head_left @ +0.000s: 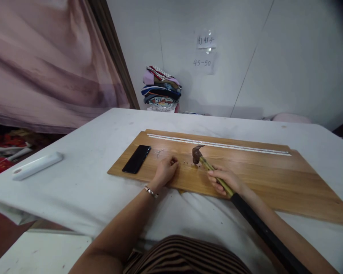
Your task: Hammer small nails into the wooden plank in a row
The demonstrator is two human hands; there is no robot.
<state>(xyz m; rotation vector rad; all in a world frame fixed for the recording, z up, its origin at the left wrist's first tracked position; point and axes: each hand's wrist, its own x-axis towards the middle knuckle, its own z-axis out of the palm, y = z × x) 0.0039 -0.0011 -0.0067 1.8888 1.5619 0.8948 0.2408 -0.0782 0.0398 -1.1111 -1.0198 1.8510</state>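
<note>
My right hand (221, 179) is wrapped round the yellow-green upper handle of a claw hammer (197, 155), just above the long black grip. The rusty brown hammer head is over the wooden board (254, 171), close to a short row of small marks or nail heads (188, 163). My left hand (166, 169) rests on the board to the left of these, fingers curled together; whatever they may hold is hidden. Beyond that hand lies a small scatter of loose nails (158, 153). To its left, a black phone (136, 159) lies flat on the board.
Two white strips (217, 144) run along the board's far side. The board lies on a white-covered table (82, 163). A long white object (37, 166) is near the left edge. A stack of folded cloth (162, 91) stands behind the table, and a pink curtain (51, 57) hangs left.
</note>
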